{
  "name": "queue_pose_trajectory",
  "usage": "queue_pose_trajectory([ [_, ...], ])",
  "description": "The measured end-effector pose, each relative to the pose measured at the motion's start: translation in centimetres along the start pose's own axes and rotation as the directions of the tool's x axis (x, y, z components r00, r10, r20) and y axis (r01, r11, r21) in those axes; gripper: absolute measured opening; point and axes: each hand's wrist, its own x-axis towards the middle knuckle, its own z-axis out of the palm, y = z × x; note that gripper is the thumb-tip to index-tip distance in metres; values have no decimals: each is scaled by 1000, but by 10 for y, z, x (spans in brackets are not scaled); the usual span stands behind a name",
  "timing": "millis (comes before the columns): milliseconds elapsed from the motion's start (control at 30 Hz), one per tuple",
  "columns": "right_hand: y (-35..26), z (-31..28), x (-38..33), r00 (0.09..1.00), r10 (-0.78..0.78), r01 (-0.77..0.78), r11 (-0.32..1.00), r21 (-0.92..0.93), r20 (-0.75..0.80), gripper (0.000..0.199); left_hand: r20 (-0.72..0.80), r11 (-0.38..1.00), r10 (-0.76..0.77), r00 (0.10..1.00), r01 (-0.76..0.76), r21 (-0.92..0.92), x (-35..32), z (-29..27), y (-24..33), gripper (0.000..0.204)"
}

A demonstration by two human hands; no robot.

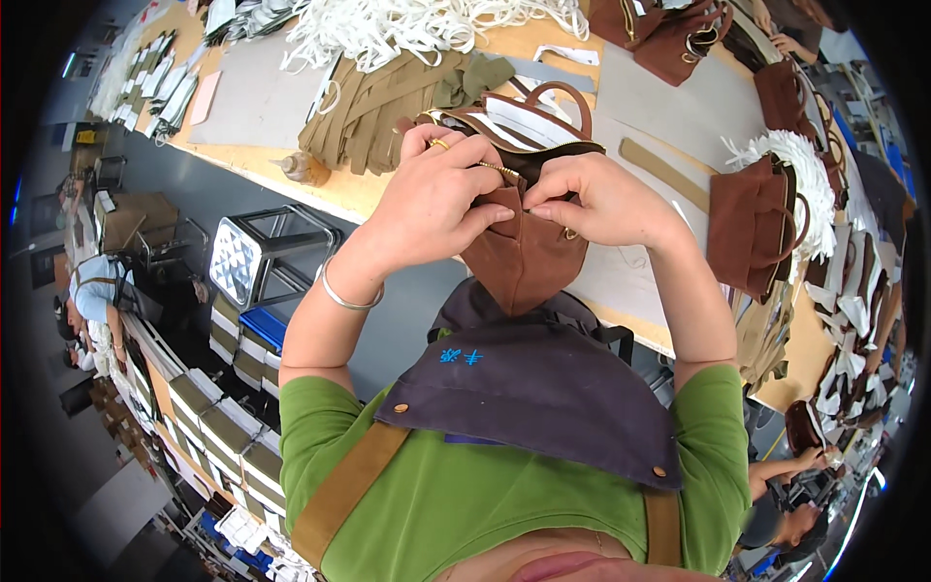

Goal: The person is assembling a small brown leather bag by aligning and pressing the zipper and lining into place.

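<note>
A brown handbag (529,260) sits tilted at the near edge of the table, its corner toward me. Its mouth is open, with white lining or paper (529,121) inside and a brown carrying handle (585,109) rising behind. My left hand (436,194) is closed on the bag's upper left edge, its fingers partly over the gold zipper (501,170). Thumb and forefinger of my right hand (601,199) pinch the bag's top edge by the corner. Whether a thread or zipper end lies in that pinch is too small to tell.
Olive straps (388,107) and a heap of white cords (378,29) lie at the back of the table. Other brown bags (752,228) stand to the right. A small bottle (304,169) is near the left edge, and a metal stool (238,260) stands below on the floor. Other people work at both sides.
</note>
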Motion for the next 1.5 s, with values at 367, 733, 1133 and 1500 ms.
queue_pose_trajectory([
  [367,-2,-1,1,999,12,-14,999,39,40,13,14,1000,-14,1000,14,17,-1,0,0,16],
  [733,-6,-2,1,991,113,-125,979,164,77,16,28,1000,-27,999,27,4,-1,0,1,17],
  [1133,-2,1,-3,993,96,-110,962,248,68,13,-38,1000,-18,999,19,6,0,4,2,15],
  [1500,-4,15,0,972,233,-222,921,320,2,8,25,997,-83,996,83,-10,1,4,5,13],
])
